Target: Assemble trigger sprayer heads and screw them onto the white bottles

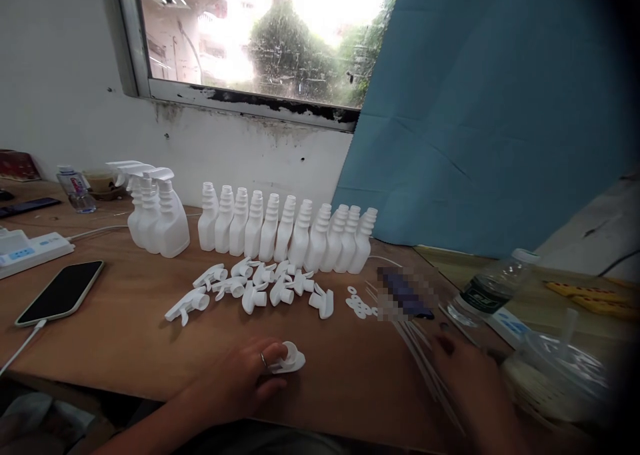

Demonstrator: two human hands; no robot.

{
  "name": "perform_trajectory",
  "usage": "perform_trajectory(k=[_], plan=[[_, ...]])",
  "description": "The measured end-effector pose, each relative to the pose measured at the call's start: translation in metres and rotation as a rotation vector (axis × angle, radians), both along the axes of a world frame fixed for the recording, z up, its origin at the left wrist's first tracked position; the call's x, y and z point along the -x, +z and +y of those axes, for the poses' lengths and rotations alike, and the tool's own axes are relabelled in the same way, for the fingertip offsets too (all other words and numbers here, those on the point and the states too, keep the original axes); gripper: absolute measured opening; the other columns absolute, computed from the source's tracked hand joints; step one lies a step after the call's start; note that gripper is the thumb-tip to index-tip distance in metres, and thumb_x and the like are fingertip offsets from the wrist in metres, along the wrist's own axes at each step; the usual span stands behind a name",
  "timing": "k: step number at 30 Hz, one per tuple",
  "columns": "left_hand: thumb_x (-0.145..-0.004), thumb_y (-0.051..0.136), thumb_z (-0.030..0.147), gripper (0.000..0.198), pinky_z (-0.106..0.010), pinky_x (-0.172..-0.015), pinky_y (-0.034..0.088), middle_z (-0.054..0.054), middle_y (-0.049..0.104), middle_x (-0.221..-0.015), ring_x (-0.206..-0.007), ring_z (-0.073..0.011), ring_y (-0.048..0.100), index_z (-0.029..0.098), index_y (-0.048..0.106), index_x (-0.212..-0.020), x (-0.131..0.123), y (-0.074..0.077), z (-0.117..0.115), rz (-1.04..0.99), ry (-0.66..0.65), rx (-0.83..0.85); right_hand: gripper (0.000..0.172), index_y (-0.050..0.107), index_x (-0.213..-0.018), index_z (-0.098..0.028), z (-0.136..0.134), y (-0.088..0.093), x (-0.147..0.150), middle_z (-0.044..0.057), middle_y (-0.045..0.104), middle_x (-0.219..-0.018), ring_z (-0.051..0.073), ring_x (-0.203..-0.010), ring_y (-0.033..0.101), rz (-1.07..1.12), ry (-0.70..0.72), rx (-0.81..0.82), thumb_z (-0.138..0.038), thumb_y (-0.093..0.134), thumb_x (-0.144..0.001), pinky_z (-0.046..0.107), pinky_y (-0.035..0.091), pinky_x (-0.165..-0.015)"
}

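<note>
Left forearm (173, 415): bare, crossing the near edge of the desk (130, 322), slanting forward and rightward.
Left wrist (217, 385): bare, roughly in line with the forearm, low over the near part of the desk.
Left hand (256, 374): back largely uppermost, fingers bent, inside the desk's near edge.
Left thumb (273, 390): pointing rightward, apart from the index finger.
Ring (263, 360): one, metallic, worn on a left finger.
Right forearm (495, 418): bare, dim, angled forward and leftward over the desk's right part.
Right hand (457, 362): fingers toward the desk's far side; blurred, exact grip unreadable.
</note>
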State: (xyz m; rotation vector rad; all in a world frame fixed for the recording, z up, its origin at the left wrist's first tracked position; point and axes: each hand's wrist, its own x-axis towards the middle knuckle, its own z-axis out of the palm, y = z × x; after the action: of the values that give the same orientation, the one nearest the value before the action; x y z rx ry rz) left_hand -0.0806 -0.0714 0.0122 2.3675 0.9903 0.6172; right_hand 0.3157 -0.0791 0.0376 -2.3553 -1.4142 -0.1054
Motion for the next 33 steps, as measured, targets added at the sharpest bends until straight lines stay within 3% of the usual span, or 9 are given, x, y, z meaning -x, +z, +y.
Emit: perform_trajectory(k=[4, 6, 8, 12, 15, 18, 23, 27, 33], plan=[[-0.091, 0.057, 0.025, 0.022, -0.027, -0.089, 0.049, 0.0, 0.065, -0.116, -0.103, -0.0184, 0.063, 0.027, 0.055, -0.113, 0.0, -0.001, 0.0, -0.023, -0.028, -0.025, 0.024, 0.063, -0.091, -0.022, -0.012, 0.037, 0.03, 0.008, 0.069, -0.074, 0.026, -0.065, 0.062, 0.131, -0.059, -0.367, -0.039, 0.047, -0.086, 0.036, 0.042, -0.062], [-0.093, 0.054, 0.024, 0.021, -0.025, -0.088, 0.049, 0.0, 0.063, -0.118, -0.101, -0.0164, 0.063, 0.027, 0.055, -0.114, 0.001, -0.003, 0.001, -0.058, -0.022, -0.022, 0.028, 0.062, -0.1, -0.022, -0.011, 0.049, 0.052, 0.005, 0.071, -0.08, 0.022, -0.073, 0.064, 0.473, 0.051, -0.609, -0.044, 0.054, -0.086, 0.034, 0.046, -0.071], [-0.093, 0.053, 0.025, 0.022, -0.024, -0.089, 0.049, 0.0, 0.061, -0.123, -0.101, -0.0155, 0.064, 0.028, 0.055, -0.115, 0.001, -0.005, 0.002, -0.086, -0.014, -0.021, 0.036, 0.064, -0.101, -0.022, -0.005, 0.054, 0.074, 0.004, 0.071, -0.084, 0.019, -0.075, 0.063, 0.829, 0.198, -0.718, -0.051, 0.066, -0.08, 0.03, 0.048, -0.073], [-0.093, 0.053, 0.027, 0.021, -0.025, -0.088, 0.05, 0.0, 0.063, -0.12, -0.099, -0.0157, 0.065, 0.027, 0.057, -0.114, 0.002, -0.006, 0.003, -0.109, 0.016, 0.026, 0.037, 0.063, -0.086, -0.02, 0.012, 0.045, 0.115, 0.003, 0.07, -0.075, 0.014, -0.063, 0.055, 1.315, 0.463, -0.622, -0.05, 0.079, -0.069, 0.026, 0.046, -0.061], [-0.091, 0.056, 0.031, 0.028, -0.028, -0.086, 0.051, -0.001, 0.067, -0.113, -0.095, -0.0182, 0.066, 0.027, 0.055, -0.119, 0.002, -0.004, 0.002, -0.118, 0.092, 0.11, 0.034, 0.06, -0.086, -0.02, 0.019, 0.033, 0.146, 0.005, 0.071, -0.078, 0.012, -0.059, 0.053, 1.476, 0.627, -0.428, -0.047, 0.078, -0.074, 0.024, 0.042, -0.055], [-0.09, 0.058, 0.034, 0.039, -0.029, -0.082, 0.052, 0.0, 0.068, -0.113, -0.093, -0.0198, 0.066, 0.028, 0.05, -0.128, 0.002, -0.003, 0.001, -0.134, 0.132, 0.15, 0.03, 0.057, -0.082, -0.02, 0.02, 0.023, 0.174, 0.005, 0.069, -0.08, 0.012, -0.058, 0.054, 1.435, 0.773, -0.282, -0.044, 0.075, -0.079, 0.024, 0.041, -0.053], [-0.09, 0.058, 0.031, 0.038, -0.028, -0.083, 0.052, 0.0, 0.068, -0.113, -0.089, -0.0173, 0.066, 0.028, 0.052, -0.127, 0.003, -0.003, 0.002, -0.158, 0.088, 0.132, 0.023, 0.062, -0.075, -0.019, 0.02, 0.013, 0.194, 0.0, 0.059, -0.073, 0.013, -0.065, 0.055, 1.207, 0.959, -0.231, -0.039, 0.074, -0.08, 0.025, 0.045, -0.061], [-0.089, 0.059, 0.027, 0.04, -0.028, -0.084, 0.052, 0.0, 0.069, -0.11, -0.089, -0.0167, 0.066, 0.028, 0.052, -0.128, 0.003, -0.004, 0.002, -0.166, 0.08, 0.114, 0.02, 0.068, -0.079, -0.019, 0.018, 0.005, 0.194, 0.0, 0.061, -0.07, 0.014, -0.066, 0.057, 1.175, 0.951, -0.175, -0.038, 0.073, -0.08, 0.025, 0.048, -0.063], [-0.088, 0.06, 0.024, 0.045, -0.03, -0.091, 0.051, 0.0, 0.065, -0.123, -0.1, -0.0178, 0.065, 0.03, 0.049, -0.131, 0.003, -0.006, 0.004, -0.166, 0.063, 0.093, 0.021, 0.07, -0.081, -0.019, 0.016, -0.001, 0.195, 0.002, 0.066, -0.075, 0.016, -0.069, 0.062, 1.084, 0.972, -0.179, -0.039, 0.071, -0.082, 0.026, 0.051, -0.065]])
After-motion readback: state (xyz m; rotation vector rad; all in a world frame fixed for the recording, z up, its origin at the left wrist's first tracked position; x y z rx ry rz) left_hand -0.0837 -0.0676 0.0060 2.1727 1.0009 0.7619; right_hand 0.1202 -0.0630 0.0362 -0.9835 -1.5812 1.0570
